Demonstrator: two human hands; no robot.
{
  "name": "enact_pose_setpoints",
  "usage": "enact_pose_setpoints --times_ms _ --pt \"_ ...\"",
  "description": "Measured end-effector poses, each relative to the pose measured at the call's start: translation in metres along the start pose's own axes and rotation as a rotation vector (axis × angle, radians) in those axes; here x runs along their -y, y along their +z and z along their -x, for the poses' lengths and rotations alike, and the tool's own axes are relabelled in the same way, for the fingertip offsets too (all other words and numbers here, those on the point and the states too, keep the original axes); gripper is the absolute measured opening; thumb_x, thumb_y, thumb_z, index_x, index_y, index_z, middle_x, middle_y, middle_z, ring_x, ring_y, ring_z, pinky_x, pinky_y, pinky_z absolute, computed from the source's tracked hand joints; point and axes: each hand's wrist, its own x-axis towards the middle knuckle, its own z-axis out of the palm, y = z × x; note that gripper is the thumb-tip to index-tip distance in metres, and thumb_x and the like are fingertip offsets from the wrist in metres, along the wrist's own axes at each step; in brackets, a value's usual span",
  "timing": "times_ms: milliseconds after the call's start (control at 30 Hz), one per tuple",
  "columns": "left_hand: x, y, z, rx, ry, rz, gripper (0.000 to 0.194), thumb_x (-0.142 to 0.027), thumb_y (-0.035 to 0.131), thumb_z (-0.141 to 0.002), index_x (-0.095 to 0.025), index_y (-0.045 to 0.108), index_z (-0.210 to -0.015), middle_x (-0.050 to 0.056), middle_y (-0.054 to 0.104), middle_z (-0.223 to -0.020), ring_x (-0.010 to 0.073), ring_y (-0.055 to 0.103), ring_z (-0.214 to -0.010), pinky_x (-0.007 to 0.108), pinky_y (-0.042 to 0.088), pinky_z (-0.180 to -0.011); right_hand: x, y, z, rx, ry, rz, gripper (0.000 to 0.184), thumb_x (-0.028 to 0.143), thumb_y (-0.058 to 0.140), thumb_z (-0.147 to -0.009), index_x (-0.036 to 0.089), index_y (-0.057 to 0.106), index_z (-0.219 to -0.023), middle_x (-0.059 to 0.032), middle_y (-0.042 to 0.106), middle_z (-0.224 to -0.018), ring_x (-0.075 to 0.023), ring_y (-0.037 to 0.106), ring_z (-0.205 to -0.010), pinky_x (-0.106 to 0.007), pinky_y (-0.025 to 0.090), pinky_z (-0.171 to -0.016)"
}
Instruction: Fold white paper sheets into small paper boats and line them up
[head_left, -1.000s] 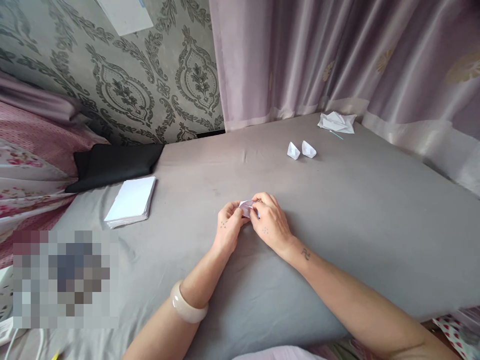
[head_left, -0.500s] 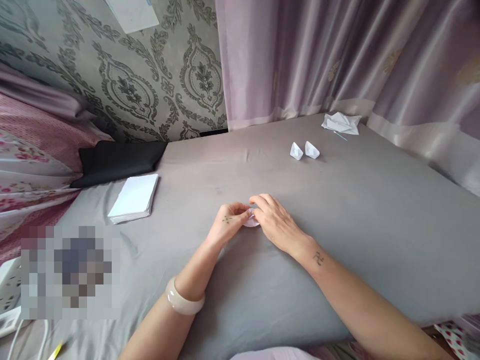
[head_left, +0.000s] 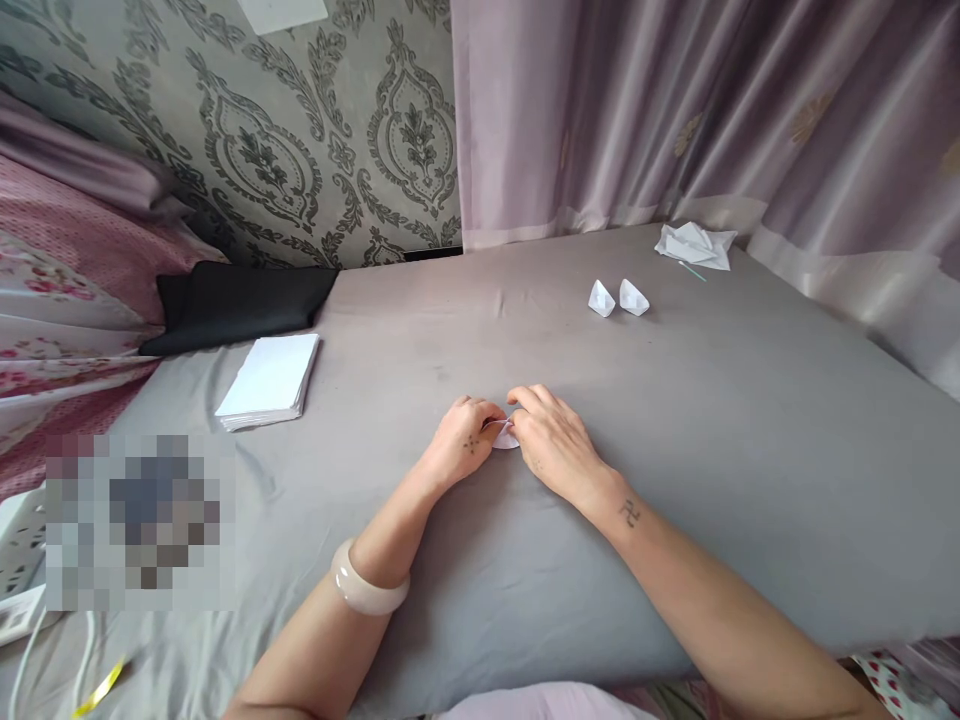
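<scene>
A small piece of folded white paper (head_left: 505, 437) lies between my hands near the middle of the grey cloth surface. My left hand (head_left: 466, 438) grips its left side, fingers curled behind it. On the other side my right hand (head_left: 553, 437) pinches the paper's right part, its index finger arched above. Most of the paper is hidden by my fingers, so its full shape cannot be made out. Two folded white paper boats (head_left: 601, 299) stand side by side farther back to the right.
At the left lies a stack of white paper sheets (head_left: 271, 376), with a folded black cloth (head_left: 244, 300) behind it. Loose folded papers (head_left: 694, 245) and a thin green stick (head_left: 691, 271) rest at the back right. A white power strip (head_left: 19, 545) with cables sits at the left edge.
The view has shifted slightly. My left hand has turned a little, its thumb now less visible; both hands remain on the folded paper.
</scene>
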Motion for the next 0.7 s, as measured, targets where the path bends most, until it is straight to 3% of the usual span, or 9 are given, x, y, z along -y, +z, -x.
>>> enact_pose_setpoints --times_ms 200,333,433,500,567,700 --pt "0.004 0.002 0.005 -0.006 0.033 -0.054 0.023 -0.018 0.047 -0.086 -0.022 0.070 -0.083 0.007 0.068 -0.080 0.0224 0.054 -0.081 0.029 0.040 -0.073 0.000 -0.002 0.000 0.037 0.047 -0.050 0.027 0.013 0.043 -0.093 0.017 0.067 -0.082 -0.0103 0.062 -0.112 -0.0236 0.054 -0.101 -0.036 0.047 -0.075" --pt "0.001 0.000 0.007 -0.019 -0.049 0.055 0.021 -0.018 0.047 -0.086 -0.023 0.064 -0.099 0.002 0.065 -0.075 0.0192 0.053 -0.075 0.026 0.039 -0.068 -0.016 -0.009 0.000 0.076 0.100 -0.380 0.019 0.025 0.049 -0.093 0.022 0.067 -0.097 -0.0049 0.063 -0.116 -0.0197 0.058 -0.103 -0.032 0.049 -0.080" --pt "0.002 -0.003 0.006 -0.029 -0.078 0.020 0.024 -0.015 0.044 -0.085 -0.023 0.060 -0.101 0.000 0.063 -0.076 0.0184 0.053 -0.078 0.026 0.040 -0.068 -0.030 -0.017 0.001 -0.042 0.168 -0.596 0.023 0.021 0.048 -0.089 0.026 0.062 -0.106 -0.0010 0.062 -0.116 -0.0149 0.060 -0.099 -0.027 0.049 -0.082" --pt "0.004 -0.004 0.006 -0.060 -0.085 -0.040 0.024 -0.013 0.043 -0.084 -0.022 0.062 -0.093 0.001 0.064 -0.079 0.0191 0.053 -0.082 0.026 0.041 -0.070 -0.034 -0.022 0.003 -0.059 0.177 -0.585 0.027 0.013 0.048 -0.083 0.026 0.061 -0.103 0.0001 0.062 -0.113 -0.0148 0.061 -0.096 -0.027 0.049 -0.080" --pt "0.007 -0.003 0.005 -0.080 -0.071 -0.082 0.025 -0.010 0.042 -0.082 -0.021 0.064 -0.085 0.003 0.065 -0.082 0.0194 0.053 -0.084 0.027 0.042 -0.072 -0.032 -0.025 0.005 0.008 0.138 -0.529 0.033 0.007 0.047 -0.078 0.027 0.060 -0.101 0.0013 0.062 -0.112 -0.0133 0.061 -0.086 -0.027 0.048 -0.076" --pt "0.008 -0.002 0.004 -0.088 -0.041 -0.114 0.027 -0.008 0.042 -0.079 -0.021 0.066 -0.080 0.004 0.065 -0.086 0.0192 0.055 -0.084 0.028 0.044 -0.075 -0.022 -0.026 0.006 0.070 0.065 -0.459 0.048 0.005 0.044 -0.080 0.032 0.052 -0.118 0.0003 0.055 -0.123 -0.0118 0.059 -0.078 -0.025 0.045 -0.066"
